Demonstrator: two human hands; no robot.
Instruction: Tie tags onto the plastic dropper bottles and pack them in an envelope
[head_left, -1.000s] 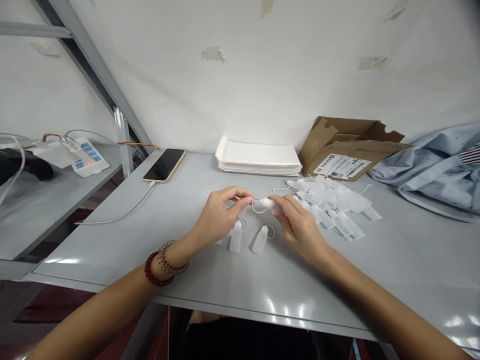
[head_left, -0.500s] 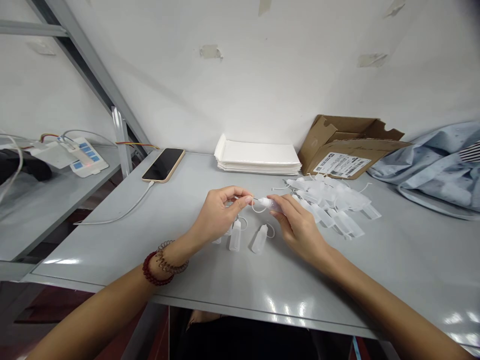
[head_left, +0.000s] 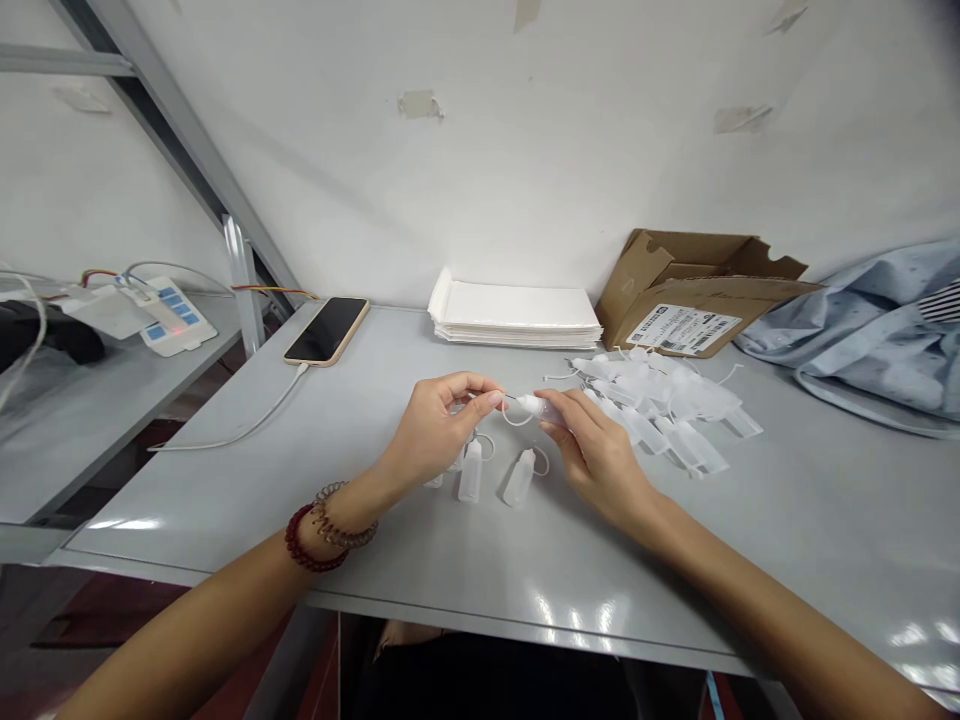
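Note:
My right hand (head_left: 600, 440) grips a small translucent needle-tip bottle (head_left: 534, 405), its thin metal tip pointing left. At that tip, my left hand (head_left: 446, 420) pinches the end of the bottle's white tether cap (head_left: 514, 421), which loops below the needle. My fingers hide the cap's end, so I cannot tell whether it touches the tip. Below my hands, a tethered bottle (head_left: 519, 478) and another bottle (head_left: 470, 472) lie on the table, with one more partly behind my left hand. A pile of similar bottles (head_left: 660, 390) lies beyond my right hand.
A stack of white envelopes (head_left: 517, 312) lies against the wall. Right of it stands an open cardboard box (head_left: 697, 300), then light-blue fabric (head_left: 885, 340). At the left, a phone (head_left: 328, 330) with a white cable (head_left: 255, 425) rests on the grey table (head_left: 420, 570).

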